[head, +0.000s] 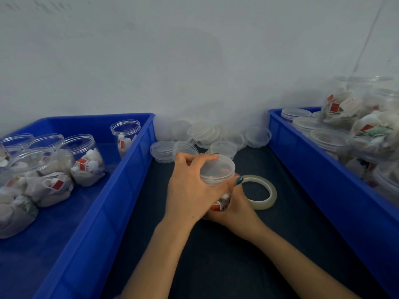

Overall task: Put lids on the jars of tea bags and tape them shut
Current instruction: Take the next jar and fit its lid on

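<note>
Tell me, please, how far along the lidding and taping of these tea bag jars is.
Done: the stacked jars in the right bin look lidded; tape on them cannot be seen. In hand: the left hand grips a lid on a jar that the right hand holds; the tape roll lies beside. Left: several open jars in the left bin, loose lids behind.

**Blue trays, clear plastic, red tags**

The left tray (138, 147) and right tray (302, 147) are bright blue, and the tabletop (280, 234) is near-black. The held lid (218, 169) and loose lids (203, 132) are colourless. The held jar (220, 205) shows white and red. The tea bags (86, 167) are white with red tags. The tape roll (262, 203) is pale and translucent, one fingernail (239, 180) is teal, and the wall (194, 50) is off-white.
</note>
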{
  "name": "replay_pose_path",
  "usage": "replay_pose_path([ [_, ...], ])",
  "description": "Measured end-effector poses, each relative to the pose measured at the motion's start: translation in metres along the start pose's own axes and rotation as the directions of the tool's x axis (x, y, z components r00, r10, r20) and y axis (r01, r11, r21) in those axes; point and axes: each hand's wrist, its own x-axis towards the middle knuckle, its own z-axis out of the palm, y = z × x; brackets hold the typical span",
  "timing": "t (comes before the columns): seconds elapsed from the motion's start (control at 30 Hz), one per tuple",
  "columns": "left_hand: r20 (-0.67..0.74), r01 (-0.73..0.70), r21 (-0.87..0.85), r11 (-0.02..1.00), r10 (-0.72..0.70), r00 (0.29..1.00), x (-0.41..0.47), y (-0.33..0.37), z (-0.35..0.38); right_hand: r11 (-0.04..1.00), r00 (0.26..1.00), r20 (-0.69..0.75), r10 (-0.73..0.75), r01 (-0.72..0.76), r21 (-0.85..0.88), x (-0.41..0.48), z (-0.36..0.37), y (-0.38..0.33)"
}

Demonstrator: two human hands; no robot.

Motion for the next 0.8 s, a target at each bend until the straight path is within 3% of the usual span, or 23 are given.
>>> replay_pose_path([
  [0.1, -0.058, 0.052, 0.015, 0.999, -0.051, 0.997, -0.005, 0.007, 0.006, 0.997, 1.0, -0.019, 0.017, -0.018, -0.074, -0.004, 0.004, -0.002],
  [0.23, -0.128, 0.093, 0.079, 0.993, -0.082, 0.988, -0.013, 0.019, 0.014, 0.956, 0.997, -0.071, -0.032, 0.01, -0.294, -0.012, 0.007, -0.005],
  [0.4, -0.083, 0.1, 0.054, 0.994, -0.096, 0.992, -0.016, 0.019, 0.01, 0.914, 0.981, -0.145, -0.125, 0.057, -0.401, -0.013, 0.007, -0.007],
  [0.5, -0.046, 0.121, -0.137, 0.983, -0.128, 0.991, -0.01, 0.013, 0.003, 0.977, 0.972, -0.201, -0.12, 0.08, -0.197, -0.017, 0.003, -0.009],
  [0.6, 0.011, 0.181, -0.419, 0.89, -0.195, 0.981, -0.002, 0.007, -0.008, 0.992, 0.983, -0.171, -0.069, 0.085, 0.089, -0.016, -0.003, -0.015],
  [0.8, 0.126, 0.251, -0.589, 0.768, -0.219, 0.967, 0.005, 0.004, -0.017, 0.841, 0.971, 0.185, 0.15, -0.224, 0.492, -0.01, -0.017, -0.022],
])
